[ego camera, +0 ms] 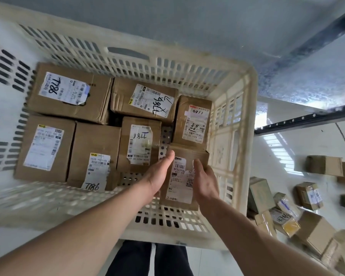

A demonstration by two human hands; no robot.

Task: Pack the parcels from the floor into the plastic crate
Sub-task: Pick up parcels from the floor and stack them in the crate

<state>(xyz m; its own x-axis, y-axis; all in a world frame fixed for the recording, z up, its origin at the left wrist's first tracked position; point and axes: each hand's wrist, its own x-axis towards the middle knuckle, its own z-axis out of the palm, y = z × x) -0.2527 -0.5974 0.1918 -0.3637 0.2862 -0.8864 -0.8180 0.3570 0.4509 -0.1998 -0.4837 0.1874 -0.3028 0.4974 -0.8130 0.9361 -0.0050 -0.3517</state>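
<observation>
Standing on end in the near right corner of the plastic crate, the parcel in hand is a small brown carton with a white label facing up, its long axis running from the crate's near wall toward the far wall. The left hand lies flat against the carton's left face, fingers straight and together; the right hand is at its right edge, fingers loosely curved around that side, so the carton sits between both palms, with neither hand clearly nearer. I judge it is being lowered or squared into the gap beside the crate's right wall, directly below and ahead of the fingers, and the move turns on keeping that long axis parallel to the wall. Six other parcels already lie in the crate: two along the far wall, one against the right wall just beyond the held carton, and three toward the left and middle. Right of the crate, on the floor, roughly ten more parcels wait in a loose scatter, some blurred. A dark metal shelf rail runs beyond them.
</observation>
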